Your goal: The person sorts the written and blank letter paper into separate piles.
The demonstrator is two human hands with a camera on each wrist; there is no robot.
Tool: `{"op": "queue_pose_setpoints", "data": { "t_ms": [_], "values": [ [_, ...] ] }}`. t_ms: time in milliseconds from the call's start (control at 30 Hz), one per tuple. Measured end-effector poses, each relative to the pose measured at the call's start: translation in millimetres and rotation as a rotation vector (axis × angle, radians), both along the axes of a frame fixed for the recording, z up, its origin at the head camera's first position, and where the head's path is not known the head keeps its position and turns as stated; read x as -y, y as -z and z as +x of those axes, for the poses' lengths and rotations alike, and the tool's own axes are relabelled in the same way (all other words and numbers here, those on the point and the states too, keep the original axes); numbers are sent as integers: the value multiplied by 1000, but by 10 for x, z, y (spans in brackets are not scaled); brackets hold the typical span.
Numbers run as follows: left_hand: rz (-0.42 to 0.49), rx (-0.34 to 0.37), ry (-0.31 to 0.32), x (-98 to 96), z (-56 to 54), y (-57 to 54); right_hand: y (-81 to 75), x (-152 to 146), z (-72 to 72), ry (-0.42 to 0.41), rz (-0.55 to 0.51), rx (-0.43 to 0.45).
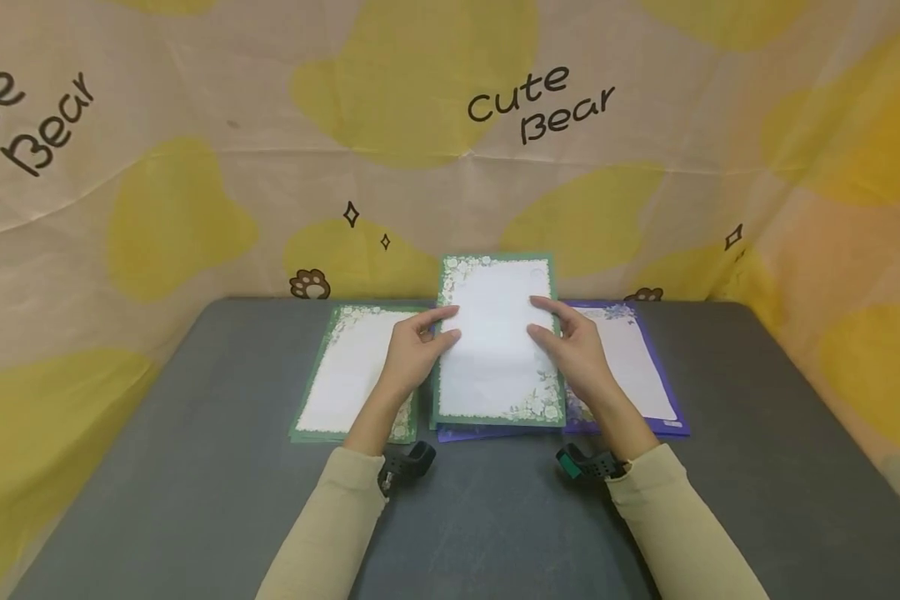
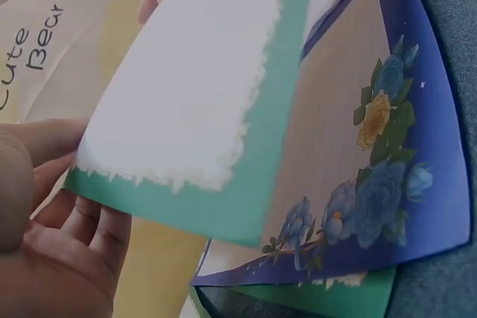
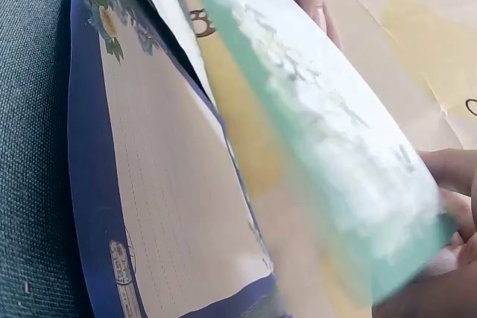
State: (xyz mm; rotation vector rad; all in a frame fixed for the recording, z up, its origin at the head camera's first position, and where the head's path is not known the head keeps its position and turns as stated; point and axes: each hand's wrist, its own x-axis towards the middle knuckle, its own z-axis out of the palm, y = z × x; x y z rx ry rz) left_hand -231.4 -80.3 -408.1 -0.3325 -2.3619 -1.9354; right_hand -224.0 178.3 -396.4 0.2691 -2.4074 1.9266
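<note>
A sheet of letter paper (image 1: 495, 358) with a green floral border is held up above the middle of the table. My left hand (image 1: 408, 357) pinches its left edge, and my right hand (image 1: 583, 354) pinches the right edge. In the left wrist view, the fingers of the left hand (image 2: 71, 240) lie partly behind the sheet (image 2: 186, 72). Beneath it, a blue-bordered sheet (image 2: 335, 132) with printed roses shows. The right wrist view has the held sheet (image 3: 320, 124) blurred, tilted away from a blue-bordered sheet (image 3: 171, 169) with ruled lines.
Green-bordered sheets (image 1: 345, 375) lie overlapping on the dark table (image 1: 195, 467), left of the held one. Blue-bordered paper (image 1: 630, 358) lies to the right and partly under it. A patterned cloth (image 1: 435, 192) hangs behind the table. Both wrists wear dark bands (image 1: 408, 465).
</note>
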Motion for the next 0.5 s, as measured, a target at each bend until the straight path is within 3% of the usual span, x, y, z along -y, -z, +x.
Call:
{"op": "queue_pose_setpoints", "data": {
  "t_ms": [267,500],
  "values": [
    [-31,9,10,68,77,-9,-34,-2,76,70,100,-1],
    [-167,2,-2,430,125,-136,-107,130,112,19,100,-8]
  ]
}}
